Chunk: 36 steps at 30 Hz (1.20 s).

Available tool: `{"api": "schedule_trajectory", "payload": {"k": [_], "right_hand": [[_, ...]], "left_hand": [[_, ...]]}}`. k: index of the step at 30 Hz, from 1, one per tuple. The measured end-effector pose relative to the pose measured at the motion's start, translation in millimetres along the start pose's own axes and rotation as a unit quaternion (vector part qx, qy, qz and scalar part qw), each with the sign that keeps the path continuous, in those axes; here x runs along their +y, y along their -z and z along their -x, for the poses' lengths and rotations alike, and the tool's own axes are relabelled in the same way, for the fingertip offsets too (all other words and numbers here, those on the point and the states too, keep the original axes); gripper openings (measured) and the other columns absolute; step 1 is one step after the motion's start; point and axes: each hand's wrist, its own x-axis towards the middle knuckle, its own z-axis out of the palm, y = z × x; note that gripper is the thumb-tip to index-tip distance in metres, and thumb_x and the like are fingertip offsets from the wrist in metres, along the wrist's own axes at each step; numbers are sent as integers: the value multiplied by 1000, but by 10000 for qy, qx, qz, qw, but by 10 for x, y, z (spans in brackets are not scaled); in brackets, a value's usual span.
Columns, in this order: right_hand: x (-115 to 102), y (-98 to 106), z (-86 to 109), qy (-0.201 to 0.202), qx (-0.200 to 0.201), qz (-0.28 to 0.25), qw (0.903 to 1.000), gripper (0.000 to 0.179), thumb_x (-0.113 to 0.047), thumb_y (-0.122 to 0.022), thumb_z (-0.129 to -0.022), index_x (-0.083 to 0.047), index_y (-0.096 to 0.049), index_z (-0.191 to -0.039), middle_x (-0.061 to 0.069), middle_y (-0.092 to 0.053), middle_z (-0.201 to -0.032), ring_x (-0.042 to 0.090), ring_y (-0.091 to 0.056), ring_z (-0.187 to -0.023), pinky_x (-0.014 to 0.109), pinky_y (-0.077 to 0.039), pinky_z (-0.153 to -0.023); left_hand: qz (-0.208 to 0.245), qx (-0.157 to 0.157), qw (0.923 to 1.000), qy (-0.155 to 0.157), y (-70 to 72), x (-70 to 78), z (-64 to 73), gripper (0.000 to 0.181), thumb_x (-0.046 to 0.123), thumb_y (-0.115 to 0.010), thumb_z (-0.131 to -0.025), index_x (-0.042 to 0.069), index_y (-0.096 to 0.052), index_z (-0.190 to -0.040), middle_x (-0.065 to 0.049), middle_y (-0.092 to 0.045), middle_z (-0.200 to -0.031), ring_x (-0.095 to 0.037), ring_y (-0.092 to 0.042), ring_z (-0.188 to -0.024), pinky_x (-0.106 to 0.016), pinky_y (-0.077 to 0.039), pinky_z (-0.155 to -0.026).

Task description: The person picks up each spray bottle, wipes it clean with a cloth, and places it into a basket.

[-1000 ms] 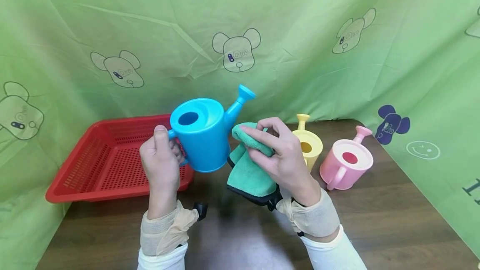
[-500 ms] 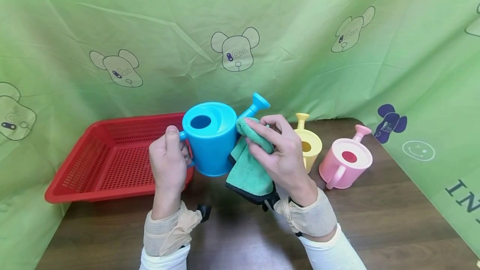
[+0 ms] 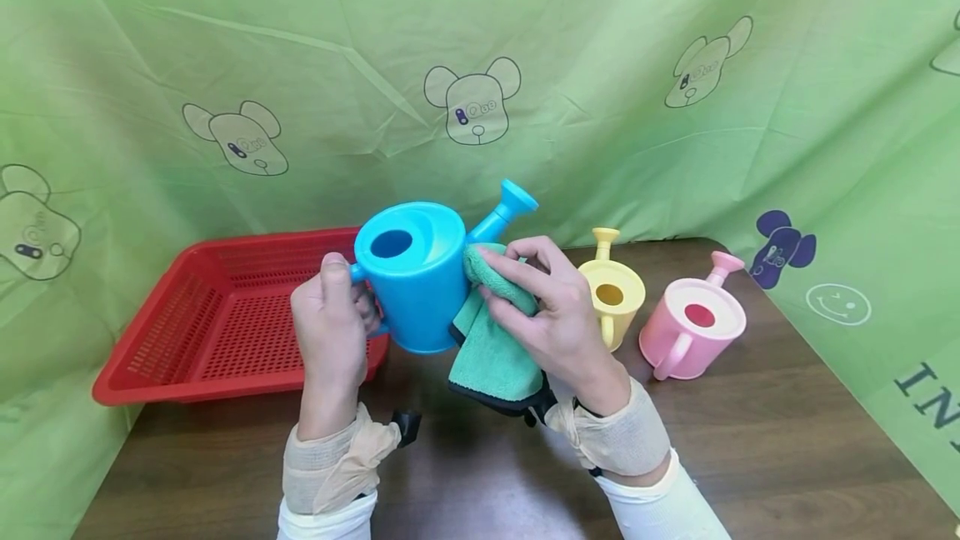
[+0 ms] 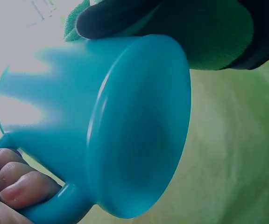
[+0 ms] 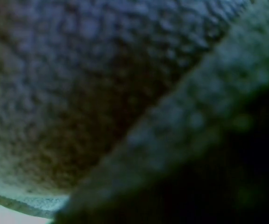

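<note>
My left hand (image 3: 330,319) grips the handle of a blue watering can (image 3: 420,298), holding it up over the table with its spout toward the right. In the left wrist view the can's flat base (image 4: 141,135) faces the camera, and curled fingers (image 4: 24,186) wrap the handle. My right hand (image 3: 551,311) pinches a folded green cloth (image 3: 498,357) with dark edging, pressed to the can's side below the spout. The cloth's lower part hangs down over the right wrist camera, so the right wrist view shows mostly blurred cloth (image 5: 102,93).
A red perforated basket (image 3: 135,357) stands at the left, partly behind the left hand. Right of the hands are a yellow watering can (image 3: 626,286), partly hidden, and a pink watering can (image 3: 678,336) on the brown wooden table (image 3: 787,432). A green printed curtain (image 3: 360,48) encloses the back and sides.
The blue can has moved right and tilted slightly, then back a little to the left. The cloth in my right hand has come against its side.
</note>
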Motion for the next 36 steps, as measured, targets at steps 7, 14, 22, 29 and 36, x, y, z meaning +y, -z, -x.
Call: {"api": "schedule_trajectory", "payload": {"k": [7,14,22,29,36], "right_hand": [[11,-11,20,3,-305,-4,9995,41,1,-81,-84,-7,-77,-124,11,-63,-109,18,-58,-92,22,-48,-76],[10,-39,27,112,-559,3,9984,41,3,-81,-83,-8,-78,-122,9,-62,-108,17,-58,-91,24,-47,-72],[17,-49,28,172,-868,-50,9961,40,1,-81,-84,-10,-78,-123,8,-61,-107,16,-59,-92,23,-49,-74],[51,-28,14,202,-1122,81,9934,41,1,-79,-85,-12,-78,-124,6,-62,-107,16,-62,-93,25,-51,-74],[54,27,-15,359,-465,220,9980,37,1,-79,-83,-8,-79,-120,11,-62,-104,19,-58,-87,26,-48,-72]], "left_hand": [[362,105,9992,-131,20,42,1,52,25,-43,-108,10,-39,-59,2,-40,-49,-14,-33,-43,-24,-31,-44],[972,306,9938,-440,60,77,-12,50,23,-42,-107,11,-36,-59,2,-36,-48,-16,-28,-42,-28,-22,-41],[1277,597,9864,-841,99,87,-22,51,25,-42,-106,12,-32,-58,2,-32,-47,-15,-22,-42,-30,-14,-41],[1499,677,9814,-993,112,98,-34,52,25,-44,-106,12,-32,-57,1,-31,-47,-14,-21,-42,-32,-12,-40],[1166,604,9880,-817,98,73,-51,50,22,-42,-106,12,-34,-58,2,-33,-47,-15,-22,-43,-29,-14,-41]]}}
